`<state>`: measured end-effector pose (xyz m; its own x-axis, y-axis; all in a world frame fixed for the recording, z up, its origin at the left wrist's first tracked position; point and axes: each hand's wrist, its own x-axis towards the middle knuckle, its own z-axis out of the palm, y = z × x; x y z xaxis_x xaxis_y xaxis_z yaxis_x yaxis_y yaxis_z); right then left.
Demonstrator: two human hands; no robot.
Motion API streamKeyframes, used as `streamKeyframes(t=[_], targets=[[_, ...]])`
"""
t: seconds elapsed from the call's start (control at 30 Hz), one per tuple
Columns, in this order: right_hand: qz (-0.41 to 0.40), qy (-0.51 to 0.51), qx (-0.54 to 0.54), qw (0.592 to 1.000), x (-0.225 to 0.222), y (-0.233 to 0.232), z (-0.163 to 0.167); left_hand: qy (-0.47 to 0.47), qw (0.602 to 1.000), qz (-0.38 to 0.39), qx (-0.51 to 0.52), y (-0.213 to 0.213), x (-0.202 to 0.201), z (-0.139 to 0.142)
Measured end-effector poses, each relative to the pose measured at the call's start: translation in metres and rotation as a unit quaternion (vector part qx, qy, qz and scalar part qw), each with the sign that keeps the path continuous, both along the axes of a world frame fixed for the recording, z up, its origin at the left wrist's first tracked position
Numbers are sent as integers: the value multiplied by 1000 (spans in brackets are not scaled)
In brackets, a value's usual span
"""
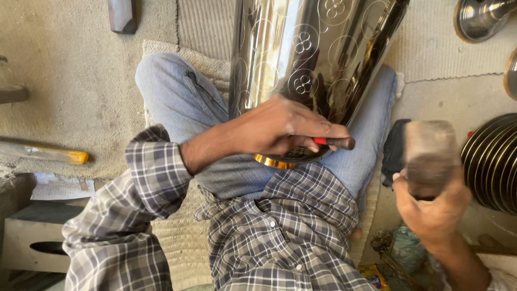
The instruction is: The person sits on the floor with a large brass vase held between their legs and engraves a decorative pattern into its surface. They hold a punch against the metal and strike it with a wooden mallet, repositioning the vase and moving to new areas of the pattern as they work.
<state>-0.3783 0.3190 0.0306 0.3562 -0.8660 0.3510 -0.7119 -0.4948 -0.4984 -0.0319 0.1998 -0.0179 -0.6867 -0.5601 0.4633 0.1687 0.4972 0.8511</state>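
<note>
A large polished steel vessel (307, 54), engraved with circles and flower shapes, lies across my lap with a brass-coloured rim (272, 160) toward me. My left hand (280, 129) rests on its near end and grips a thin dark tool with a red band (336, 142), pointing right against the metal. My right hand (431, 207) holds a blurred wooden mallet (430, 153) raised to the right of the vessel, apart from it.
Stacked ribbed steel vessels (493, 161) stand at the right, more steel pots (479, 19) at the top right. A yellow-handled tool (46, 153) lies on the floor at left, near a grey box (29, 242). A dark cloth (396, 151) sits beside my knee.
</note>
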Motion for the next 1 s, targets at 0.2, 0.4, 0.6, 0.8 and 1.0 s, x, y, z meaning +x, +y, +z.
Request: streamKeyframes(t=[0.2,0.4,0.6,0.8,1.0], targets=[[-77,-2,-1,997,7,29,-28,-48,996,-76,-10,-16,3,24],[-65,-99,-26,993,13,41,-45,-60,987,-149,-26,-24,-2,27],[-83,-175,-42,980,31,47,-53,-180,953,-244,3,-30,-17,21],[-81,-26,-25,996,27,59,-72,-274,939,-202,-40,-41,-27,23],[-163,-119,14,979,12,81,-88,-109,962,-249,6,-51,-26,31]])
